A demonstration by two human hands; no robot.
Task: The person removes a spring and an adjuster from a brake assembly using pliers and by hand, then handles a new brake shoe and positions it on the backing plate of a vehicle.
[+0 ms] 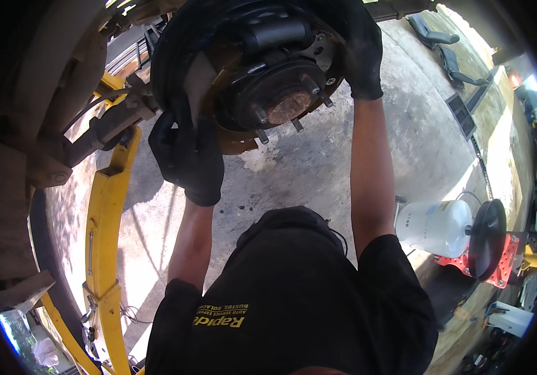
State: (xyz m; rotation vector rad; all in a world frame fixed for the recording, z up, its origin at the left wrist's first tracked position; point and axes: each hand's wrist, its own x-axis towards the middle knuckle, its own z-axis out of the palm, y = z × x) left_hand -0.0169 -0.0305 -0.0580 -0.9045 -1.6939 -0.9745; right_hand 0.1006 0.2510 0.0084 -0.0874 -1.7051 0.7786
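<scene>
A drum brake assembly (pixel 268 78) fills the upper middle, with a rusty hub centre (pixel 289 107) and several wheel studs sticking out. A dark wheel cylinder (pixel 278 32) sits above the hub. At the lower left of the assembly, my left hand (pixel 190 153) in a black glove has its fingers closed on the end of a curved brake shoe (pixel 199 78). My right hand (pixel 363 59), gloved too, lies against the assembly's right rim. Its fingers are mostly hidden in the dark there.
Left of me stands a yellow lift arm (pixel 102 225), near a rusty axle (pixel 118 119). On the right are a translucent container (pixel 431 226), a black round disc (pixel 488 239) and a red perforated stand (pixel 506 259). Black lift pads (pixel 431 32) and a drain grate (pixel 460 114) are farther off.
</scene>
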